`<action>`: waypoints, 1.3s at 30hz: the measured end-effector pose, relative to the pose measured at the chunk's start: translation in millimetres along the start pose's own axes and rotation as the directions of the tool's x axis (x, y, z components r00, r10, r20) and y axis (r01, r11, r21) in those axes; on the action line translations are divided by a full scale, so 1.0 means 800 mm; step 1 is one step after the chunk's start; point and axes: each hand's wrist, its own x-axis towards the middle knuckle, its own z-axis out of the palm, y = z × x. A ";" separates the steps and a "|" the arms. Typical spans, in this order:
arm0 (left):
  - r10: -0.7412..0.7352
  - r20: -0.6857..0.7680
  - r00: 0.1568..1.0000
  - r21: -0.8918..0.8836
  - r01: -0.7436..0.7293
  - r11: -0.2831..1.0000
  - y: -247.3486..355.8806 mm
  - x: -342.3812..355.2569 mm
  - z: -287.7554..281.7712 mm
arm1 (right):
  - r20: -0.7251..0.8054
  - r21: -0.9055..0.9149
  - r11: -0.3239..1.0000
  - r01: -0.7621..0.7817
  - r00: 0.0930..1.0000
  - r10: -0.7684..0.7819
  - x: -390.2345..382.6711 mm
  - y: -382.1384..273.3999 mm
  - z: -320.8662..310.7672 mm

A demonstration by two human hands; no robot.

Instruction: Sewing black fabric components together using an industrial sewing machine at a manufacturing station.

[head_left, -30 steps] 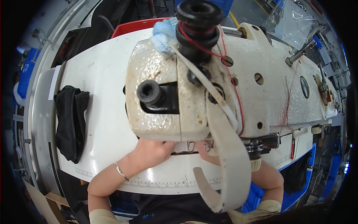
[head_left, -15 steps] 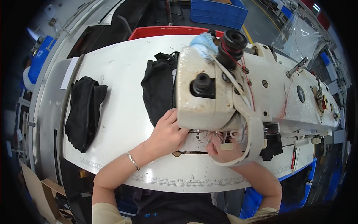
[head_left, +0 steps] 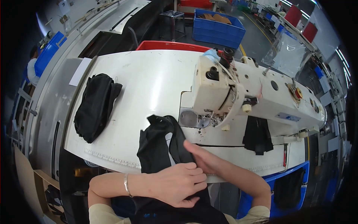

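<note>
The black fabric piece (head_left: 160,143) is lying over the near edge of the white table (head_left: 149,82), just in front of the sewing machine (head_left: 242,97). Your left hand (head_left: 177,183) is curling its fingers closed over it. Your right hand (head_left: 203,158) is pressing flat, fingers extended, beside it. A black fabric bundle (head_left: 95,106) is sitting well apart on your left.
</note>
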 end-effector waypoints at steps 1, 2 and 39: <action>0.070 -0.016 0.997 0.009 -0.070 0.998 0.003 0.008 0.017 | 0.008 -0.029 0.991 0.132 0.991 -0.131 0.014 0.017 0.003; 0.112 -0.005 0.994 -0.013 -0.112 0.994 0.008 0.011 0.034 | 0.007 -0.210 0.959 0.189 0.981 -0.192 0.007 0.012 0.019; -0.365 -0.410 0.836 -0.036 0.385 0.922 -0.006 -0.054 0.034 | -0.983 -0.152 0.507 -0.849 0.183 0.011 -0.424 0.169 -0.179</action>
